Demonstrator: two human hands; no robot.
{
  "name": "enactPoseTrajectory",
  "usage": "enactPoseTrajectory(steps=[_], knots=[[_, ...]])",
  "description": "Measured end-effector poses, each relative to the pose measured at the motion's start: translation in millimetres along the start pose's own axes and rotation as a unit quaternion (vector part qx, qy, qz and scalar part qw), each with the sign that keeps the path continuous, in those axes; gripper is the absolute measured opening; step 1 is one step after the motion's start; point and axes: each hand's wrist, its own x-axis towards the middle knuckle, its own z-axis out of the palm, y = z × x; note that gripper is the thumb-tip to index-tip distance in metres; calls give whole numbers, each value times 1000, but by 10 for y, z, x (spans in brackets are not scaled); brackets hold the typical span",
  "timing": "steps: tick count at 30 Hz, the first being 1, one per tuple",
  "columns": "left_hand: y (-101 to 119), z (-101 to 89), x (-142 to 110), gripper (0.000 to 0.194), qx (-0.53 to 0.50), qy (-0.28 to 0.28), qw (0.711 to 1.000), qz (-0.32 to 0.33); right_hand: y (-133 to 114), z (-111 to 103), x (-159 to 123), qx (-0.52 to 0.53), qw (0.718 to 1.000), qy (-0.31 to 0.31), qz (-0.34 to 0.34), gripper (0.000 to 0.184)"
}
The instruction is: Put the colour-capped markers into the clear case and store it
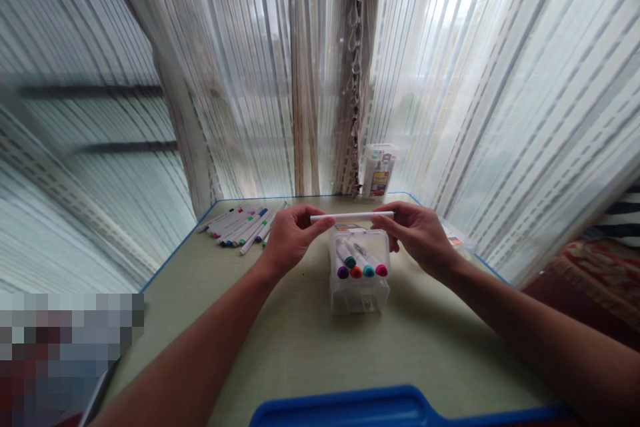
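A white marker (353, 216) is held level between my two hands, above a clear plastic case. My left hand (294, 235) pinches its left end with thumb and fingers. At the other end, my right hand (413, 230) is closed on the marker the same way; a dark tip shows there. Below, the clear case (357, 305) lies on the table with its open end toward me. Several markers (361, 260) rest inside, their purple, green, orange, teal and pink ends facing me.
Loose white markers with coloured caps (245, 225) lie spread at the left back. An upright clear case of markers (380, 173) stands at the back edge, before the curtains (260, 80). Another clear plastic piece (457, 240) lies past my right hand. A blue tray edge (345, 407) is nearest me.
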Motion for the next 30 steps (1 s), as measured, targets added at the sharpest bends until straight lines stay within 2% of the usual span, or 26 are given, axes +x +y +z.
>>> enactPoseTrajectory(steps=[11,23,30], knots=[[-28,-7,15,30,16,-14,1000,23,-48,17,-8,-17,1000,6,-6,33],[-15,1,18,27,-33,-23,999,7,16,-10,8,24,1000,5,3,29],[-30,-1,19,31,8,-21,1000,7,-19,7,15,21,1000,13,6,30]])
